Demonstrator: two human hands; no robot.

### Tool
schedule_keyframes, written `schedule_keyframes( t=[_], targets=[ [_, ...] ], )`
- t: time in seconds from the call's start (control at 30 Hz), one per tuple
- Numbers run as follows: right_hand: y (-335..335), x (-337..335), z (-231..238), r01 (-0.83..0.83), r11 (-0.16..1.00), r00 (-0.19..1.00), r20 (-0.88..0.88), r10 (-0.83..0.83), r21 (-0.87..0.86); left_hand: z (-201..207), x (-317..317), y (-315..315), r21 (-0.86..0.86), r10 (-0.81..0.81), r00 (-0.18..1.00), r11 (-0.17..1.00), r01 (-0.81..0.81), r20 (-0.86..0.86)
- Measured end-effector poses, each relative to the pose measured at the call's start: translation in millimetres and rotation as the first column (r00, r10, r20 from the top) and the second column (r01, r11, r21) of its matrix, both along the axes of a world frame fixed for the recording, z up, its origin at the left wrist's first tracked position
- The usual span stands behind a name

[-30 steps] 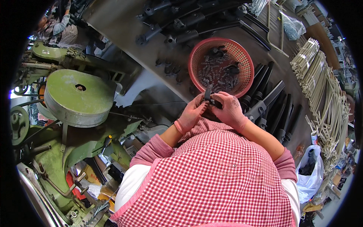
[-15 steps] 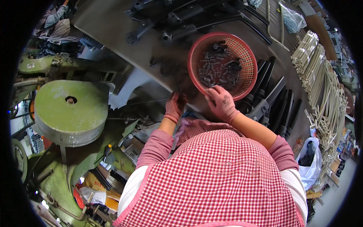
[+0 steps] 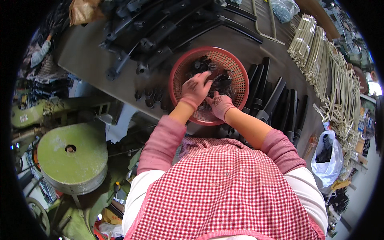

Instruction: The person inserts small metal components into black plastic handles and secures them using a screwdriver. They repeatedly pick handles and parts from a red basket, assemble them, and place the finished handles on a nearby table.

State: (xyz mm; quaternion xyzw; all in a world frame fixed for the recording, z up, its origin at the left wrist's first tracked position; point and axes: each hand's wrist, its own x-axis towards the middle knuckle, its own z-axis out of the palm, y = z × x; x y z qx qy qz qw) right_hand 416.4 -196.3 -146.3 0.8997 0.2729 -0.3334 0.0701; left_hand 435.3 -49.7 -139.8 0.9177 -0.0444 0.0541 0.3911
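A red plastic basket (image 3: pixel 173 76) with perforated sides holds small metal springs (image 3: pixel 206 116) and several black plastic parts (image 3: pixel 221 81). Over its left half reaches my left hand (image 3: pixel 194 91), in a pink glove, its thumb and fingers apart beside the black parts. Lower in the basket, my gloved right hand (image 3: pixel 222 107) has its fingers bent together among the springs; whatever is between them is too small to make out. Left of the basket, small black parts (image 3: pixel 149 96) stand in a group on the grey table (image 3: pixel 90 66).
Black tubular frames (image 3: pixel 160 36) lie across the far table. Black bars (image 3: pixel 276 98) lie right of the basket, near bundled pale rods (image 3: pixel 316 52) and a white plastic bag (image 3: pixel 327 160). At the left stands a machine with a round green cover (image 3: pixel 74 154).
Both hands have moved into the basket, the left one from the table edge and the right one from the rim. The view has shifted, with the basket now further left.
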Motion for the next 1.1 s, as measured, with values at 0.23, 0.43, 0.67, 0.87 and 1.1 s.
schedule_keyframes(
  t=[0.23, 0.43, 0.67, 0.87, 1.1],
  targets=[
    [-46.6, 10.7, 4.9, 0.016, 0.965, 0.998, 0.050, -0.030, 0.260, -12.2, 57.9, -69.3, 0.340, -0.347, 0.853, 0.807, 0.483, -0.389],
    [-69.3, -0.1, 44.5, 0.903, -0.266, 0.224, -0.897, -0.380, 0.338, -36.2, 37.0, -30.9, 0.199, -0.358, 0.903, 0.892, 0.406, -0.238],
    [-88.9, -5.5, 82.1, 0.924, -0.373, 0.110, -0.993, 0.053, 0.083, -27.4, 10.2, -12.1, -0.744, -0.166, 0.824, 0.550, -0.378, -0.541],
    [-86.0, -15.0, 112.5, 0.887, -0.234, 0.388, -0.917, -0.089, 0.398, -4.1, -15.6, -15.0, -0.878, -0.322, 0.819, 0.107, -0.466, -0.474],
    [-95.1, -43.8, 135.4, 0.842, -0.230, 0.435, -0.866, -0.245, 0.488, -30.8, -7.7, -47.8, -0.091, 0.064, 0.970, 0.992, -0.087, -0.233]
  ],
)
